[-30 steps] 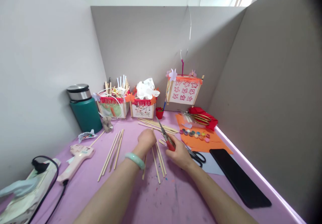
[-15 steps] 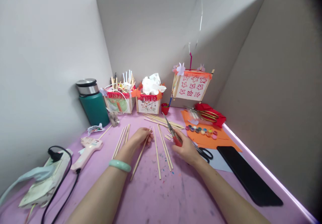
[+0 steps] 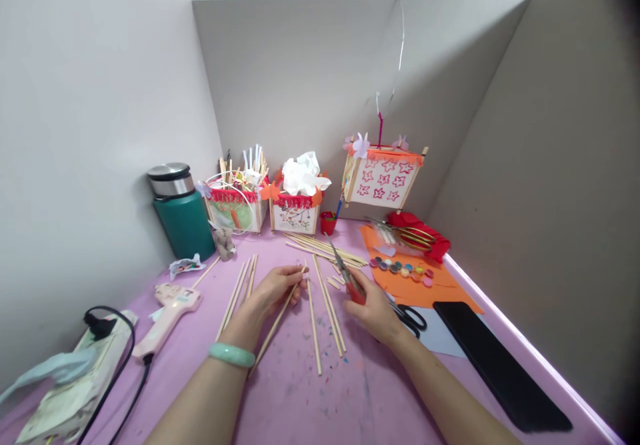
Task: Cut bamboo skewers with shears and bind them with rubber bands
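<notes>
Wood: one thin wooden stick (image 3: pixel 277 318), pinched at its far end between the fingers (image 3: pixel 295 276) of my left hand (image 3: pixel 273 292), the rest slanting back toward 7 o'clock over the lilac surface (image 3: pixel 320 398). A pale green bangle (image 3: pixel 231 354) sits on that wrist.

Steel and red plastic: red-handled scissors (image 3: pixel 347 273), gripped in my right hand (image 3: pixel 373 308), fingers clamped round the handles, blades pointing toward 11 o'clock. I cannot tell whether the blades are parted.

Loose stock: three cut sticks (image 3: pixel 323 308) lying between the two hands; a further bundle of sticks (image 3: pixel 239 290) at 10 o'clock of the left hand; long uncut sticks (image 3: pixel 325 250) at 12 o'clock.

Other items on the surface:
- black-handled scissors (image 3: pixel 413 315), just beyond the right hand at 3 o'clock
- pink glue gun (image 3: pixel 167 308) and power strip (image 3: pixel 75 385), 9 o'clock
- green flask (image 3: pixel 183 212), 10 o'clock
- two paper-sided boxes (image 3: pixel 265 208) and a hanging lantern (image 3: pixel 383 178), 12 to 1 o'clock
- orange paper (image 3: pixel 425 285) with a paint set (image 3: pixel 403 268); black phone (image 3: pixel 500 365), 3 o'clock

Step in hand, as I judge it: a stick selected and presented for trimming. The next move calls for bringing stick and blades together, with the cut point seated deep between them and the stick held firm.
</notes>
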Available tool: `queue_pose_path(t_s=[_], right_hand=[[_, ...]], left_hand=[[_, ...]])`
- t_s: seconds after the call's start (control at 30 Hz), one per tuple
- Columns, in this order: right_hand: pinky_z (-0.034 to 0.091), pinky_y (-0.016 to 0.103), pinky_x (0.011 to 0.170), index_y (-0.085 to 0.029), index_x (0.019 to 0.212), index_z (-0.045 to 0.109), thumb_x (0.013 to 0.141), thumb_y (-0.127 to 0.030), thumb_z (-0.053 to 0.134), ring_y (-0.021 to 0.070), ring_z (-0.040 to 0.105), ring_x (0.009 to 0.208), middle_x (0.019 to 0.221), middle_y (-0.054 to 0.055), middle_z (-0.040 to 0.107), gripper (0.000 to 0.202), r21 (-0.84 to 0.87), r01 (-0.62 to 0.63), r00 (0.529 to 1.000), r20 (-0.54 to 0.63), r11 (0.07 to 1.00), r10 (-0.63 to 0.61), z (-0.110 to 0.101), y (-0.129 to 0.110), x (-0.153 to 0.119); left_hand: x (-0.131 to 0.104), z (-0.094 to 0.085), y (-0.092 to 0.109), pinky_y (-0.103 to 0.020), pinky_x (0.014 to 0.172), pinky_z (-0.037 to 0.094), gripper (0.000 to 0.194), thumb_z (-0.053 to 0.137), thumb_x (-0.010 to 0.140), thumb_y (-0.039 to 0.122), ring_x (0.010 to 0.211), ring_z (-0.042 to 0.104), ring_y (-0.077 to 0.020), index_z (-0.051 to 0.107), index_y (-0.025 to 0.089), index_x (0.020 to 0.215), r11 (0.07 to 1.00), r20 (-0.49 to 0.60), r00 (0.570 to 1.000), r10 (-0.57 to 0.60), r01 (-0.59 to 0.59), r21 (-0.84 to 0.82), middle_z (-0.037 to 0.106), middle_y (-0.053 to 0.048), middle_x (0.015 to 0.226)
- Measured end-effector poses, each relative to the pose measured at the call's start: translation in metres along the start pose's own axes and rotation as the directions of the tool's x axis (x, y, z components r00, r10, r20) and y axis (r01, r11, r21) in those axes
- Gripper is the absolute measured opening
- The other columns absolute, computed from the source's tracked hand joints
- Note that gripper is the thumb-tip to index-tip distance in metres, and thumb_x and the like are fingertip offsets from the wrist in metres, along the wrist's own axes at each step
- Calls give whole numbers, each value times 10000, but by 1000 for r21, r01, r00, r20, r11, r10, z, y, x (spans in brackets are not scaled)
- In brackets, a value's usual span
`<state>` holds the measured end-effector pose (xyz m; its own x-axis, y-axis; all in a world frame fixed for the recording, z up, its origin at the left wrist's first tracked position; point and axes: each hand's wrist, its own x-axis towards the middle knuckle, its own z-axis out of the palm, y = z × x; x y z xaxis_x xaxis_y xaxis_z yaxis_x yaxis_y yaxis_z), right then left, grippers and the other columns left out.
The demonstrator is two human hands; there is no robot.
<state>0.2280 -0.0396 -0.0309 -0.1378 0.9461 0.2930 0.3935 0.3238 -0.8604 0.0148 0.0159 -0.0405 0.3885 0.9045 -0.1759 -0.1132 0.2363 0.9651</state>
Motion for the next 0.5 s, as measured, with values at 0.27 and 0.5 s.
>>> queue_pose_path(t_s=[0.27,0.5], right_hand=[[425,283,821,-184,1234,485,612,-78,513,181,563,871,1009,18,616,631,-17,25,1000,5,1000,-25,0,-2,0],[412,299,854,-190,1217,500,620,-88,530,195,561,929,1067,25,612,606,-8,12,1000,-6,1000,-12,-2,-5,0]], left_hand=[[-12,17,26,-161,315,152,209,547,776,274,346,240,-28,564,109,903,997,-6,1000,10,-11,-77,404,45,564],[-30,43,54,-203,542,353,94,555,739,161,577,464,-97,648,160,756,609,206,933,294,-349,712,535,2,666]])
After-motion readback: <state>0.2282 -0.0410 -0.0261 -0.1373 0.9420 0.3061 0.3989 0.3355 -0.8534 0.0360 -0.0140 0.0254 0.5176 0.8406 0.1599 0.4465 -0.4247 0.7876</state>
